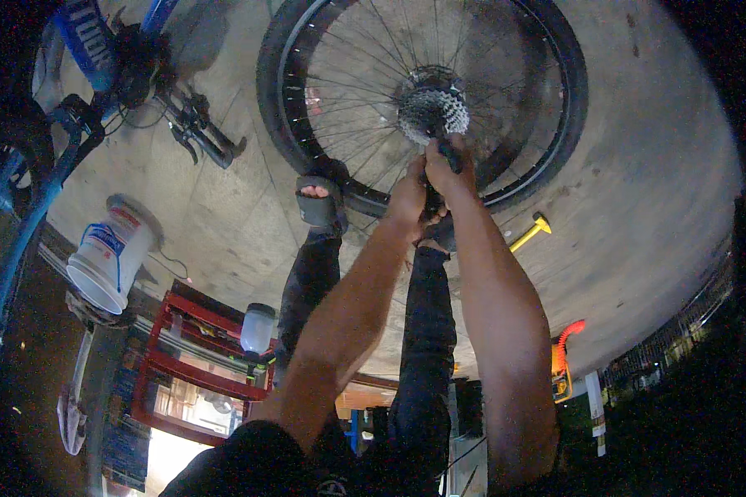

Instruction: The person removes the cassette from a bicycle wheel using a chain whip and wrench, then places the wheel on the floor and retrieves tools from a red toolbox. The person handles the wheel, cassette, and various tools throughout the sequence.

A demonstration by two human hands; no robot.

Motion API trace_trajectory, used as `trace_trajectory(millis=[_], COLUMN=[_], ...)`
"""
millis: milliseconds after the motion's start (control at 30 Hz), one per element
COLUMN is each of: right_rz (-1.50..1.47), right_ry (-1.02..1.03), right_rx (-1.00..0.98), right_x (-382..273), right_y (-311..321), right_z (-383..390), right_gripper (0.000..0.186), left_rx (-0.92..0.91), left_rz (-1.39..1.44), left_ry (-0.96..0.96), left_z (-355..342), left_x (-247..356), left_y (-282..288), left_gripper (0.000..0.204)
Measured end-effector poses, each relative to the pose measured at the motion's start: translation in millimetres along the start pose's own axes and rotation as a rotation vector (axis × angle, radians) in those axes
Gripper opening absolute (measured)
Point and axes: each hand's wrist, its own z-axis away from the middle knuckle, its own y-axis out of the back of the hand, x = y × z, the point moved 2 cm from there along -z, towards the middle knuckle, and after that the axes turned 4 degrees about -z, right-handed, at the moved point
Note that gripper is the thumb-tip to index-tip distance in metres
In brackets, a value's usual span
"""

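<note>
A bicycle wheel (578, 74) with a black tyre lies on the concrete floor in front of me. At its hub sits a silver cassette (427, 112) of stacked sprockets. My right hand (453, 170) is closed around a dark-handled tool (433, 199) just below the cassette, and the tool's upper end reaches the sprockets. Lower down and to the left, my left hand (408, 197) also grips the dark handle. The tool's working end is too dark and blurred to make out. Both my arms stretch forward between and over my legs.
A yellow hammer-shaped tool (532, 233) lies right of the wheel. My sandalled foot (319, 203) is by the tyre. At left are a blue bicycle (91, 58), a white bucket (108, 257) and a red rack (199, 377) with a white jar (258, 328). An orange-red hose (564, 341) is at right.
</note>
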Motion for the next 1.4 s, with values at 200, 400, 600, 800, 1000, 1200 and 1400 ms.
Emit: trace_trajectory(millis=[200, 400, 600, 800, 1000, 1200, 1400], right_rz=[-0.277, -0.642, 0.039, 0.040, 0.264, 0.003, -0.173], right_ry=[-0.064, -0.134, -0.285, 0.061, 0.162, 0.133, 0.012], right_rx=[0.034, -0.012, 0.003, 0.145, 0.246, 0.126, 0.051], right_x=[40, 101, 47, 4, 8, 17, -4], right_y=[-38, -64, -37, -11, -16, -15, -6], right_z=[-30, -70, -36, -10, -10, -19, -3], right_gripper=[0.035, 0.044, 0.058, 0.029, 0.029, 0.027, 0.022], left_rx=[0.285, 0.395, 0.433, 0.405, 0.460, 0.483, 0.688], left_rz=[-1.410, -0.709, -0.515, -0.478, -0.629, -1.086, -1.037], left_ry=[-0.671, -0.371, -0.251, -0.460, -0.609, -0.795, -1.123], left_z=[-3, 7, 28, 28, 9, -52, -39], left_x=[31, 21, 59, 108, 125, 87, 109], left_y=[75, 161, 205, 240, 223, 145, 114], left_gripper=[0.036, 0.036, 0.033, 0.032, 0.039, 0.044, 0.057])
